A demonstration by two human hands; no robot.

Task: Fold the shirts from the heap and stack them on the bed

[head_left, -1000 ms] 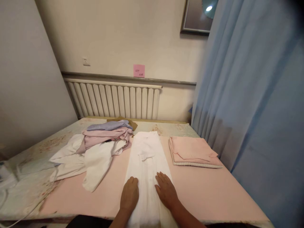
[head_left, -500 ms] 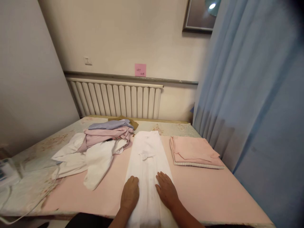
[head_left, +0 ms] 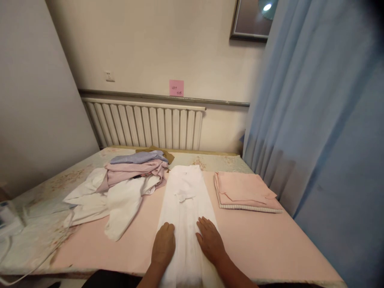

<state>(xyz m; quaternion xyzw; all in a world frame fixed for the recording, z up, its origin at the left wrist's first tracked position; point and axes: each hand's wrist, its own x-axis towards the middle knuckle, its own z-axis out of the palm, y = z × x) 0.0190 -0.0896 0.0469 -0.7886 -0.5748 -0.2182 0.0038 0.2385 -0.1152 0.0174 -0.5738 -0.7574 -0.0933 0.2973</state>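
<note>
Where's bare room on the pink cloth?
Biggest patch: pink cloth right of the right hand, in front of the folded pink stack. Smaller: between the left hand and the heaped clothes. Narrow strip: between laid-out white garment and stack. Crowded: centre, and rear left under the heap.

Your room light is dim; lamp glare (head_left: 267, 7) shows in framed glass (head_left: 249, 22) above the table's (head_left: 270, 244) far right corner. Your upper right view darkens; the white device (head_left: 9, 222) near the table's left edge blurs.

A ribbed radiator (head_left: 150, 125) lines the beige wall (head_left: 168, 44), left of a blue curtain (head_left: 288, 104).
</note>
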